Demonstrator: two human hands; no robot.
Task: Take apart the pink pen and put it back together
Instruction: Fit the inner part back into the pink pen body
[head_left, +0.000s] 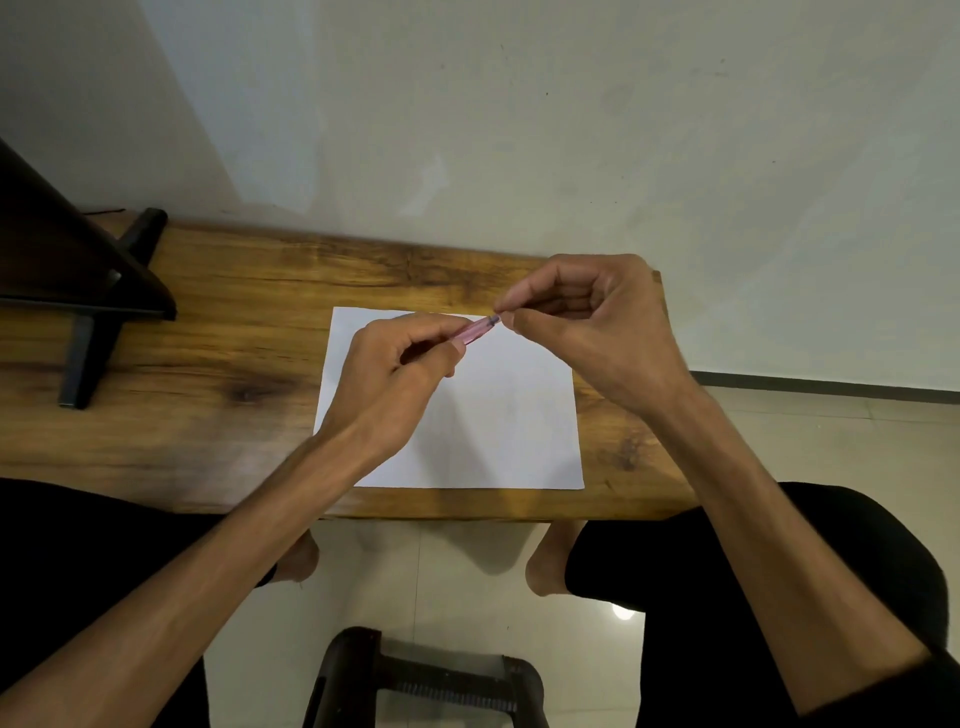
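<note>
pink pen (475, 329) hangs in the air above a white sheet of paper (498, 415) on the wooden desk (208, 364), held between both hands. left hand (395, 374) has its fingers curled round the pen's barrel, gripping it. right hand (587, 322) pinches the pen's far tip with thumb and forefinger, its other fingers curled in.

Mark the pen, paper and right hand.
pen (475, 329), head view, pink barrel between the hands
paper (498, 415), head view, bare middle of the sheet
right hand (587, 322), head view, back of the hand
</note>
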